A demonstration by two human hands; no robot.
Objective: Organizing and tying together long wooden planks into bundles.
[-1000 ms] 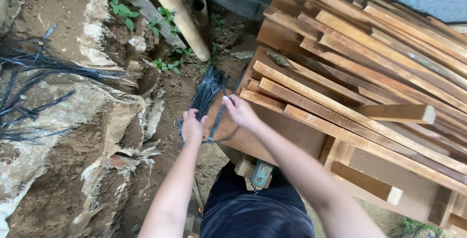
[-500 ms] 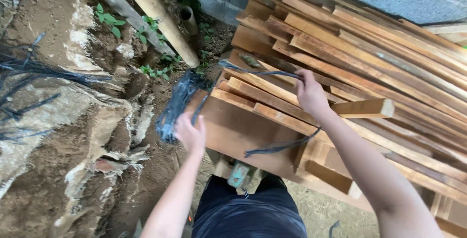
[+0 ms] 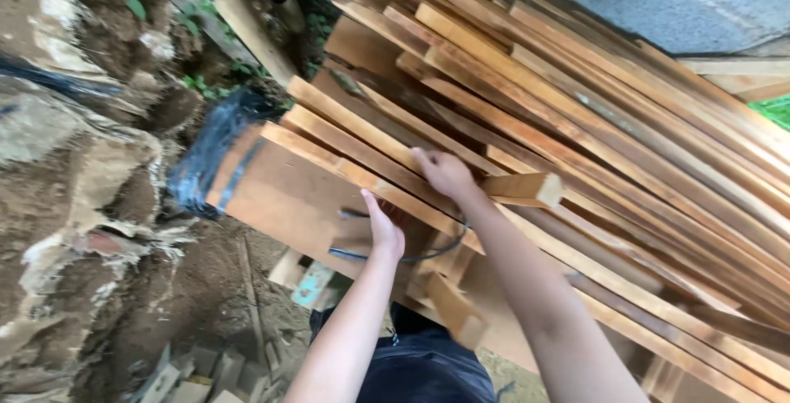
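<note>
My left hand (image 3: 383, 235) rests on a wide brown board (image 3: 288, 197), its fingers closed on one end of a thin black strap (image 3: 428, 253). The strap loops under the slat ends towards my right hand (image 3: 444, 174). That hand lies curled on the long wooden slats (image 3: 576, 123) beside a short cut block (image 3: 527, 189) and seems to grip the strap's other end. A bundle of black straps (image 3: 210, 156) lies at the board's left end, apart from both hands.
The slat pile leans against a grey block wall (image 3: 642, 0). Earth, torn sacking (image 3: 99, 181) and a round pole (image 3: 234, 16) lie at the left. Small wood offcuts (image 3: 197, 374) and a green-painted piece (image 3: 313, 284) sit on the ground below.
My left hand has let go of the strap bundle, which now lies at the board's end. Both hands have come together over the slats with a single strap. The view has swung right.
</note>
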